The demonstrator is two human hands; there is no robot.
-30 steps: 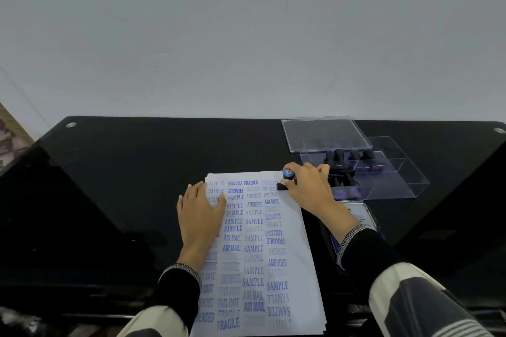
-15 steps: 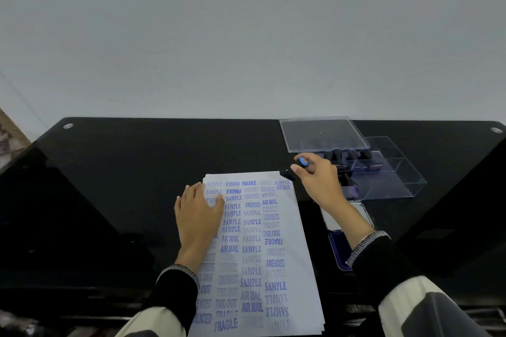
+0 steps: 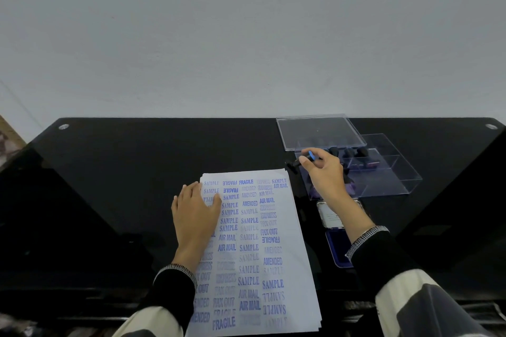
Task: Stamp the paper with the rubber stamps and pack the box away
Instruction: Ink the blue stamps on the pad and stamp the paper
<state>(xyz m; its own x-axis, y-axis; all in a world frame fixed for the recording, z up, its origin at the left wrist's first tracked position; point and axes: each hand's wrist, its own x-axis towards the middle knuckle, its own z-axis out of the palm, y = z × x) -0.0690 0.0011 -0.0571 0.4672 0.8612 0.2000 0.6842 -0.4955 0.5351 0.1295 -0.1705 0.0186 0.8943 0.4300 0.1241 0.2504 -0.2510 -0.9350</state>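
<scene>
A white paper [image 3: 290, 260] covered in blue stamped words lies on the black table. My left hand [image 3: 195, 209] rests flat on its upper left part. My right hand [image 3: 324, 169] pinches a black rubber stamp with a blue cap [image 3: 301, 160], held tilted just off the paper's top right corner, at the near-left edge of the clear plastic box [image 3: 394, 175]. Several more black stamps [image 3: 349, 152] stand in the box. My right forearm crosses over an open blue ink pad [image 3: 335, 252].
The box's clear lid [image 3: 315, 131] lies flat behind the box, near the table's far edge. The ink pad's open lid [image 3: 330, 216] lies between the box and the pad. The black glass table [image 3: 123, 186] ends at a pale wall.
My right hand lifted the stamp off the paper's top right corner and carried it right and away, to the box edge. A fresh AIR MAIL print shows there. My left hand stayed.
</scene>
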